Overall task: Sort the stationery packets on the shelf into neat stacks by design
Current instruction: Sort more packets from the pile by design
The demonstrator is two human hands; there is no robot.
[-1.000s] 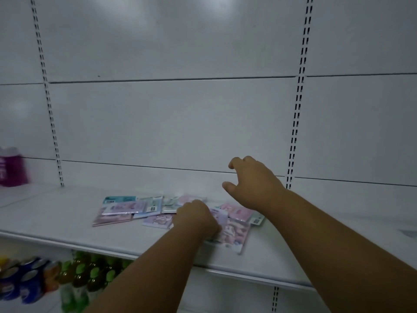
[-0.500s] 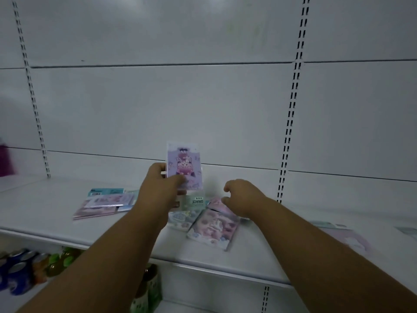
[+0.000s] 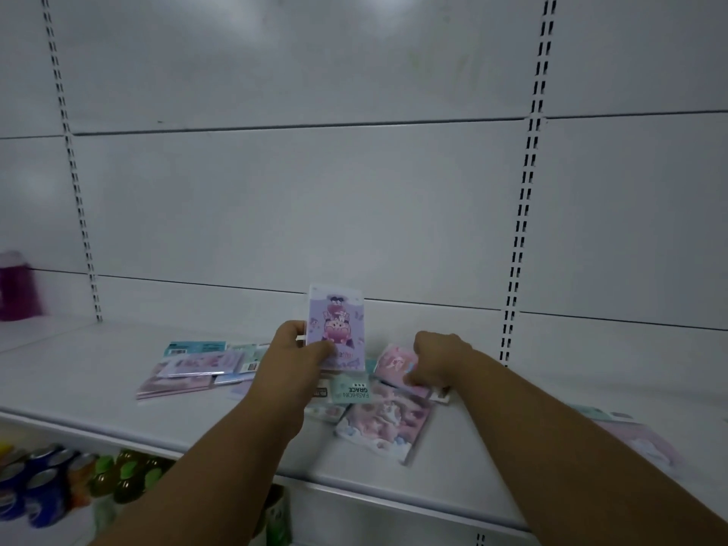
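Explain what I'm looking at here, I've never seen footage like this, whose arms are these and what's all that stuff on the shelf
No machine is involved. A person wears a camera on the head, so the single picture looks forward and down along both bare arms, as if through that person's eyes.

The left hand holds up a purple cartoon packet, upright, its front facing the camera. The right hand is down at shelf height, its fingers curled on a pink packet in a loose pile.

The white shelf carries flat stationery packets: an overlapping group at the left, and nearer the hands a mint card reading "FASHION GRACE" and a large pastel packet. Another packet lies at the far right.

Below are drink cans and bottles; a blurred pink container stands far left.
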